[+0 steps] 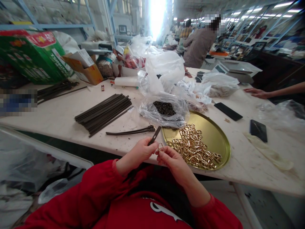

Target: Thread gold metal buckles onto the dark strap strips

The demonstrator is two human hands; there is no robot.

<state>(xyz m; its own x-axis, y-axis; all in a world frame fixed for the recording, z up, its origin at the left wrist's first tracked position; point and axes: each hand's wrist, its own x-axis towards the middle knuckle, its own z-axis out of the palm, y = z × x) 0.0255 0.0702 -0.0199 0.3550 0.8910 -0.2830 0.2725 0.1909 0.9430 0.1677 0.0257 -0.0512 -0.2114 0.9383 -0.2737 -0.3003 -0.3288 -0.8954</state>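
A dark strap (155, 135) with a slot near its end is pinched in my left hand (142, 150), its end pointing up and away. My right hand (171, 158) is closed on a small gold buckle (161, 146), held right beside the left fingertips. Whether buckle and strap touch is hidden by the fingers. Many more gold buckles (194, 149) lie heaped on a round gold tray (220, 136) right of my hands. Left of them are a bundle of dark straps (103, 113) and a few straps (128, 131) with finished-looking ends.
Behind the tray sits an open plastic bag (147, 111) of small dark pieces (164, 108). A phone (228, 111) and another dark device (258, 130) lie at the right. Another person's hand (258, 93) rests on the table's far right. A green box (35, 57) stands back left.
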